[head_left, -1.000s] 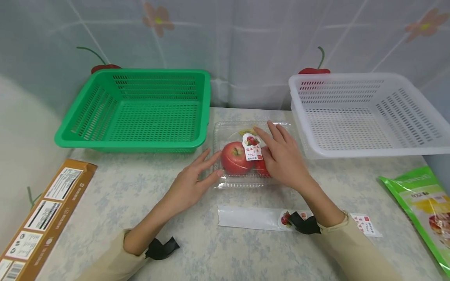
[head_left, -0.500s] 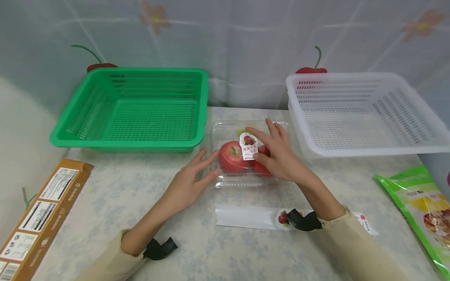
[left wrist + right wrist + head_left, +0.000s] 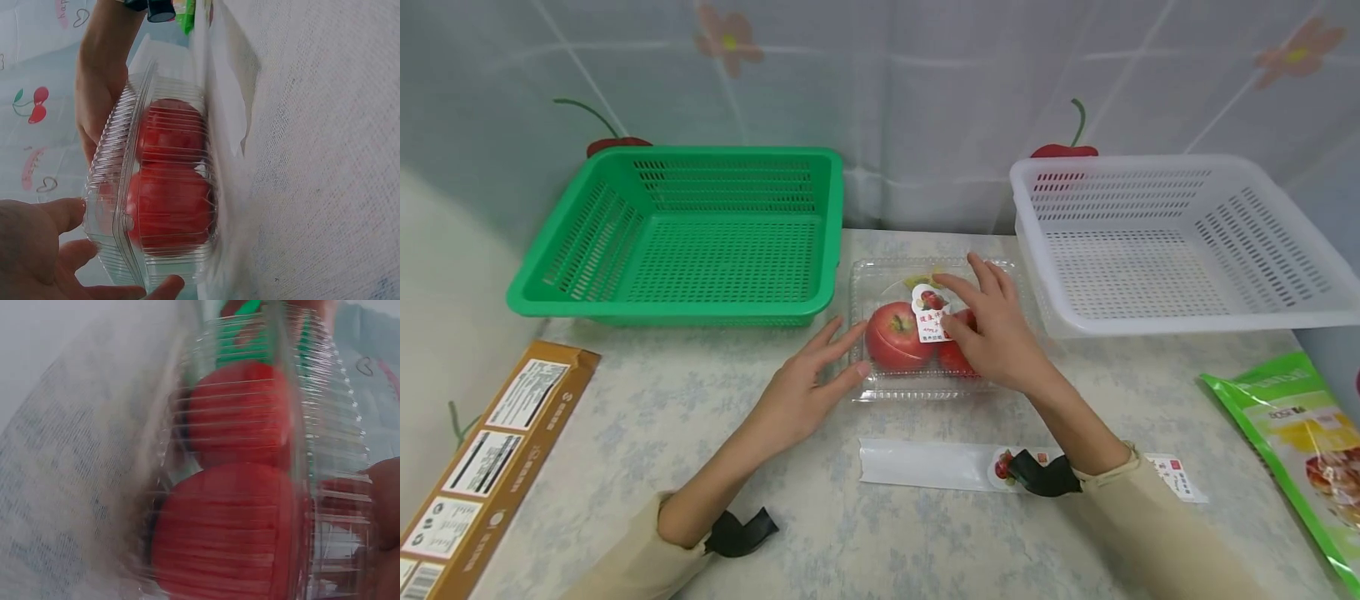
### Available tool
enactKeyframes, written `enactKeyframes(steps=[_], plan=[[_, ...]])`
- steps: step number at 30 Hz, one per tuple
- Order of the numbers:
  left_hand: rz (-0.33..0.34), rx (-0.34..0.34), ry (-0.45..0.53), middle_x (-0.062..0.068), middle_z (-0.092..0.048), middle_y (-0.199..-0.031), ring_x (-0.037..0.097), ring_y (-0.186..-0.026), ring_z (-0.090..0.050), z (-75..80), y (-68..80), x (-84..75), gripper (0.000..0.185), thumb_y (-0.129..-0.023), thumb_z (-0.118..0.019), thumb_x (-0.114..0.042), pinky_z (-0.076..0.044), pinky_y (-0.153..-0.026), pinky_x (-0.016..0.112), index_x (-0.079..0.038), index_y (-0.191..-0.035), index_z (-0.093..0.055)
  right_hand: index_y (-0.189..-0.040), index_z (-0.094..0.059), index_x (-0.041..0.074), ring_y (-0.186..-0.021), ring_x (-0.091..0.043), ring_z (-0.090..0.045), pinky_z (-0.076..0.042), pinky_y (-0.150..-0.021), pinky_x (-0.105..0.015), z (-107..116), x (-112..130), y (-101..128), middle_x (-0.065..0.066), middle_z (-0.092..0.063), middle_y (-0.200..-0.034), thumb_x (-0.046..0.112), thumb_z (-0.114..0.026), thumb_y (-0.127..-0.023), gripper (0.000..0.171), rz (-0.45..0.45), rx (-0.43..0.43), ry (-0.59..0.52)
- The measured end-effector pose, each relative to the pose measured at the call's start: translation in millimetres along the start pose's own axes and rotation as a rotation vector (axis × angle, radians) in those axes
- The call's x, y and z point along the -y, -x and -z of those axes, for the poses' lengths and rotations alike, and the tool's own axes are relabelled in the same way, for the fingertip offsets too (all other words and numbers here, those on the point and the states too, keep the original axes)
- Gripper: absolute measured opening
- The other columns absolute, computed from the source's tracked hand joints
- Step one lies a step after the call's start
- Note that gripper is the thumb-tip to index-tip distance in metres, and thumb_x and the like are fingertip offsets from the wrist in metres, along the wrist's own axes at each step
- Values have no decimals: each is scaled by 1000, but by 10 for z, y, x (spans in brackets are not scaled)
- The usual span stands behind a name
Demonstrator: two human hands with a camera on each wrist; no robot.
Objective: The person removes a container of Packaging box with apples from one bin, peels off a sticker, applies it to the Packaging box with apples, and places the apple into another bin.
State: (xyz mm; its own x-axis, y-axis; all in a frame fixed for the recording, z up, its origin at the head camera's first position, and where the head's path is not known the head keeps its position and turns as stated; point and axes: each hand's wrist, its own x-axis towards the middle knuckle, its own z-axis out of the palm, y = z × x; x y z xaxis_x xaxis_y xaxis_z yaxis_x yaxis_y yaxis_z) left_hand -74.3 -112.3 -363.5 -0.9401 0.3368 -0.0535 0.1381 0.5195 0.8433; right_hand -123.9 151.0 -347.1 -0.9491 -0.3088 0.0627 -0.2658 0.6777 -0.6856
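A clear plastic clamshell box (image 3: 881,282) lies closed on the table, holding two red apples (image 3: 897,340). A white label (image 3: 929,327) with a fruit picture sits on its lid, over the apples. My left hand (image 3: 801,387) has its fingers spread, with the tips at the box's left side. Over the right part of the lid my right hand (image 3: 1000,333) rests, its thumb at the label's right edge and its index finger near the label's top. In the left wrist view, both apples (image 3: 170,206) show through the ribbed side wall.
A green basket (image 3: 730,310) stands back left and a white basket (image 3: 1195,323) back right. Below the box lies a white label strip (image 3: 925,464), partly under my right sleeve. A brown carton (image 3: 497,467) lies at left, a green food bag (image 3: 1292,433) at right.
My right thumb has slid left across the lid to the label's edge, and the index finger has shifted slightly. My left hand stays at the box's side.
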Motion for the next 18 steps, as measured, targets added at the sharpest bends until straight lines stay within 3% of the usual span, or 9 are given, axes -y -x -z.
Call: enactKeyframes(steps=[3,6,8,12,15,18], plan=[[-1,-1,3,8,-22,-161,38,-144,-23,0,-3,2,57,-98,-59,-46,-31,-104,67,-29,-150,-43,-144,-51,9,-143,-42,-13,-23,-109,-64,-66,21,-8,-23,-21,-158,11,-58,-96,48,37,-92,144],[-2,-1,2,9,-22,-161,38,-144,-24,2,-7,-1,57,-98,-59,-45,-31,-104,66,-29,-150,-43,-146,-49,12,-139,-46,-19,-23,-108,-62,-62,40,-29,-25,-25,-155,10,-56,-97,50,55,-93,235],[-2,-3,0,9,-22,-161,38,-143,-24,4,-6,1,57,-98,-59,-45,-31,-104,66,-29,-150,-43,-147,-47,13,-138,-47,-19,-22,-108,-63,-29,46,-45,-27,-25,-154,5,-54,-96,53,63,-62,231],[-2,-11,-2,9,-23,-161,38,-143,-25,6,2,8,57,-98,-60,-43,-32,-104,66,-28,-150,-43,-148,-45,12,-140,-47,-12,-22,-106,-66,43,53,-53,-26,-21,-155,-5,-48,-93,58,39,3,123],[-5,-14,2,9,-23,-161,38,-143,-25,2,5,13,57,-98,-60,-43,-32,-104,65,-28,-150,-44,-148,-44,9,-141,-45,-10,-23,-106,-66,64,62,-49,-25,-20,-156,3,-53,-96,52,15,5,84],[-6,-15,5,9,-23,-161,37,-144,-25,-5,3,13,57,-98,-60,-44,-33,-104,63,-27,-150,-43,-148,-41,5,-142,-43,-9,-25,-106,-65,60,71,-57,-26,-17,-157,21,-60,-97,56,12,-62,148]])
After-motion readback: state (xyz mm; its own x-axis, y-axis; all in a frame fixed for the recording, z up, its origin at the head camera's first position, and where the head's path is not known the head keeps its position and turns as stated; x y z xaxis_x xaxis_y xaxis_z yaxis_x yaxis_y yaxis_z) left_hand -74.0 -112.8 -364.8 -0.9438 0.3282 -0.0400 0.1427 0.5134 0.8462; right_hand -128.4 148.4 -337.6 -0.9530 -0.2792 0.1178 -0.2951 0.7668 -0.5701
